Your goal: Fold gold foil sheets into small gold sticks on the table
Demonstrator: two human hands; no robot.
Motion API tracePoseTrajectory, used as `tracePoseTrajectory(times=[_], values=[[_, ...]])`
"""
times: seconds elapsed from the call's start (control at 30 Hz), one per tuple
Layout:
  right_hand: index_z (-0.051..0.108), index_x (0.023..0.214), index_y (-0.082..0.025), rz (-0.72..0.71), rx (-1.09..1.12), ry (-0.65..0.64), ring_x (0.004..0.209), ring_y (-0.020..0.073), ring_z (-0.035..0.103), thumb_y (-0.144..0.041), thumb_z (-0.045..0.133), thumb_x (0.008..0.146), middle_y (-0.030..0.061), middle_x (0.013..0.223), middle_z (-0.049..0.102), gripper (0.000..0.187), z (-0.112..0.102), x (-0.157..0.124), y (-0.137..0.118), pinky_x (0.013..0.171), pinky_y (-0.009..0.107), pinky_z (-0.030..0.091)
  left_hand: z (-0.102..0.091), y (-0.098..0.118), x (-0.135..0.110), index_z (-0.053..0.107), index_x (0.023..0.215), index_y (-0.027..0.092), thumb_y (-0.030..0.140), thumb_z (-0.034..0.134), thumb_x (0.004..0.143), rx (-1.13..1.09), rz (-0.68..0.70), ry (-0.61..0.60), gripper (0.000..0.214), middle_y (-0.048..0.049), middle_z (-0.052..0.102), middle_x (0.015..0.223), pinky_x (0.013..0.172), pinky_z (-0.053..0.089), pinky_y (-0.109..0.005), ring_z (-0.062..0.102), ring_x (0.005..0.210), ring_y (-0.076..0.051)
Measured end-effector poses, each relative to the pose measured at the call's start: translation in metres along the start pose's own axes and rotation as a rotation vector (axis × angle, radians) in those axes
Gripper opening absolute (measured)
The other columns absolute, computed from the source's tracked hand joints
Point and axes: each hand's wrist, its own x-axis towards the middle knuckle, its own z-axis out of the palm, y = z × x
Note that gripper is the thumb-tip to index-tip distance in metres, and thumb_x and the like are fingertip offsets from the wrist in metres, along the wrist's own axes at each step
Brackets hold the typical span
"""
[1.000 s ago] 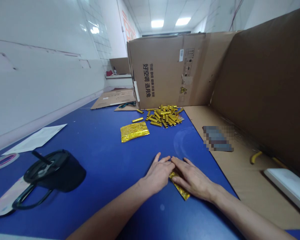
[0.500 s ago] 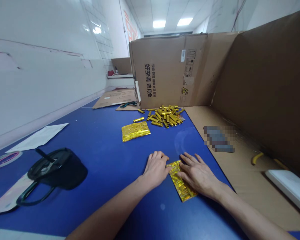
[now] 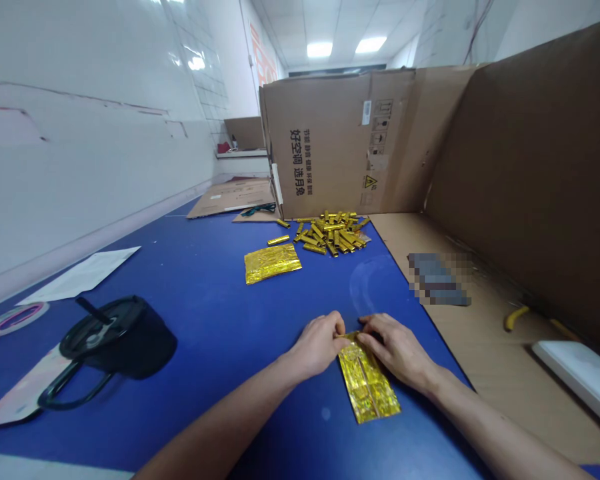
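Observation:
A flat gold foil packet [image 3: 369,387] with a line running lengthwise down its middle lies on the blue table in front of me. My left hand [image 3: 323,340] pinches its far left corner between thumb and bent fingers. At the far right corner, my right hand [image 3: 393,343] has its fingers curled and its thumb on the foil. Farther off is a second gold foil packet [image 3: 273,262], untouched. Behind that, several small gold foil rolls [image 3: 333,233] are heaped by the cardboard, one roll [image 3: 279,240] lying apart at the left.
A black lidded mug [image 3: 125,340] with a handle and straw stands left, near tape rolls [image 3: 15,320] and a white paper [image 3: 80,275]. A large cardboard box [image 3: 330,147] walls the back. On cardboard at the right lie a blurred dark object [image 3: 437,280] and a white slab [image 3: 580,380].
The packet has slid slightly toward me and more of it shows. My right hand has moved from lying flat on it to its far edge, fingers curling. My left fingers have closed on its corner.

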Motion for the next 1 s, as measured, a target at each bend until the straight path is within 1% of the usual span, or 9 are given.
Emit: tracePoseTrajectory(times=[0.1,0.2,0.27,0.37,0.53,0.67,0.83,0.93,1.0], values=[[0.053,0.09,-0.018,0.112,0.204,0.062,0.069,0.0157,0.053,-0.037,0.045,0.077,0.0032,0.078,0.059,0.024,-0.003,0.001,0.001,0.064,0.028,0.041,-0.005,0.001,-0.001,0.047,0.07,0.018,0.02,0.051,0.068,-0.203,0.017,-0.008,0.005,0.0056,0.047,0.06,0.051,0.031,-0.019,0.043,0.057,-0.009],[0.052,0.071,-0.017,0.161,0.4,-0.048,0.053,0.0108,0.044,-0.042,0.043,0.078,-0.0023,0.059,0.051,0.027,-0.003,0.002,0.002,0.049,0.022,0.034,-0.007,0.002,-0.001,0.047,0.068,0.017,0.021,0.053,0.065,-0.314,0.029,-0.008,0.008,0.0062,0.044,0.058,0.052,0.031,-0.019,0.041,0.055,-0.008],[0.046,0.057,-0.017,0.176,0.519,-0.119,0.047,0.0081,0.035,-0.044,0.041,0.078,-0.0052,0.05,0.039,0.034,-0.001,0.003,0.002,0.043,0.021,0.028,-0.006,0.001,-0.001,0.048,0.067,0.016,0.022,0.055,0.064,-0.364,0.029,-0.005,0.01,0.0062,0.044,0.058,0.052,0.031,-0.019,0.04,0.055,-0.008],[0.039,0.055,-0.017,0.209,0.695,-0.146,0.044,0.0063,0.027,-0.045,0.042,0.077,-0.0074,0.048,0.03,0.036,0.004,0.002,0.003,0.041,0.021,0.022,-0.002,-0.003,0.001,0.049,0.07,0.015,0.024,0.056,0.064,-0.46,-0.007,-0.009,0.012,0.005,0.046,0.059,0.051,0.032,-0.019,0.041,0.054,-0.008],[0.041,0.057,-0.016,0.266,0.851,-0.095,0.043,0.0056,0.026,-0.047,0.045,0.076,-0.0074,0.048,0.032,0.036,0.01,0.0,0.005,0.04,0.02,0.022,0.002,-0.004,0.002,0.05,0.065,0.012,0.035,0.052,0.069,-0.712,-0.091,-0.11,0.024,0.0025,0.047,0.053,0.047,0.031,-0.019,0.04,0.048,-0.007],[0.042,0.055,-0.016,0.337,0.889,-0.049,0.041,0.0051,0.027,-0.049,0.049,0.072,-0.0072,0.046,0.035,0.038,0.008,0.0,0.002,0.038,0.019,0.021,0.006,0.001,0.001,0.047,0.059,0.013,0.038,0.053,0.068,-0.785,-0.134,-0.021,0.027,0.004,0.044,0.047,0.043,0.027,-0.018,0.037,0.043,-0.006],[0.055,0.068,-0.013,0.346,1.062,-0.198,0.046,0.0073,0.04,-0.049,0.049,0.073,-0.0012,0.056,0.051,0.037,0.005,0.0,-0.005,0.043,0.02,0.03,0.007,0.002,-0.001,0.046,0.06,0.014,0.038,0.053,0.068,-0.834,-0.157,0.11,0.026,0.0047,0.044,0.047,0.043,0.03,-0.018,0.039,0.043,-0.006],[0.057,0.069,-0.012,0.328,1.107,-0.17,0.051,0.0094,0.045,-0.049,0.048,0.073,0.0007,0.061,0.054,0.038,0.008,0.0,-0.006,0.049,0.022,0.035,0.006,0.003,-0.001,0.045,0.06,0.014,0.04,0.053,0.068,-0.85,-0.172,0.16,0.029,0.0056,0.043,0.048,0.042,0.029,-0.017,0.038,0.042,-0.005],[0.058,0.071,-0.012,0.315,1.109,-0.134,0.052,0.01,0.046,-0.049,0.048,0.073,0.0008,0.061,0.055,0.038,0.01,0.0,-0.006,0.05,0.023,0.036,0.005,0.006,-0.002,0.045,0.062,0.015,0.042,0.055,0.066,-0.885,-0.183,0.134,0.03,0.0057,0.044,0.048,0.04,0.027,-0.017,0.037,0.041,-0.005]])
